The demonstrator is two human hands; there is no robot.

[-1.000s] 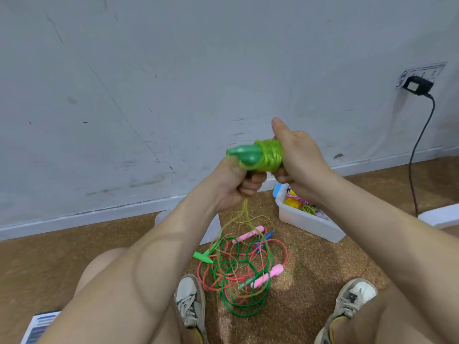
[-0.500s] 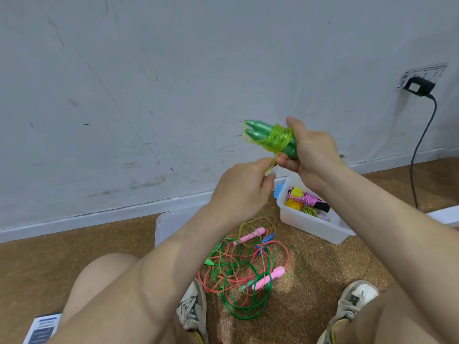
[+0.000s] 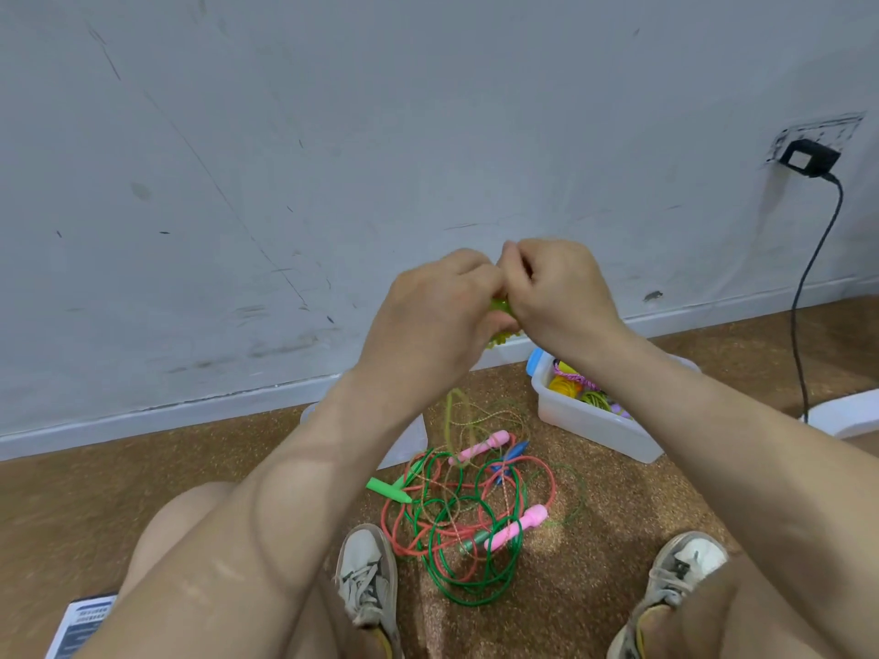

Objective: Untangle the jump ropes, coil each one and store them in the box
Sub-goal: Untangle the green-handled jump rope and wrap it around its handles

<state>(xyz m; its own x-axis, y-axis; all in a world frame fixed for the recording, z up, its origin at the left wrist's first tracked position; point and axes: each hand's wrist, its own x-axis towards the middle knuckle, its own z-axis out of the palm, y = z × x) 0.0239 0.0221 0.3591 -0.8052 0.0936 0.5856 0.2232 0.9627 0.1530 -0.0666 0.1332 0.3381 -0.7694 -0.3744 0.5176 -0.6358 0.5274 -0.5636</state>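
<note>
The left hand [image 3: 428, 316] and right hand [image 3: 556, 297] both curl their fingers around a translucent lime-green coiled jump rope [image 3: 499, 307], mostly hidden, near the white plastic box [image 3: 594, 420].

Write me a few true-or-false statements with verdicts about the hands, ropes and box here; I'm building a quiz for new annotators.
1. The left hand and right hand both grip a green rope bundle held up before the wall. True.
2. The white box stands on the floor to the person's right. True.
3. The box is empty. False: coiled ropes, yellow and pink among them, lie in it.
4. A tangle of ropes lies on the floor between the shoes. True.
5. No handles lie in the floor tangle. False: two pink handles lie in it.
</note>
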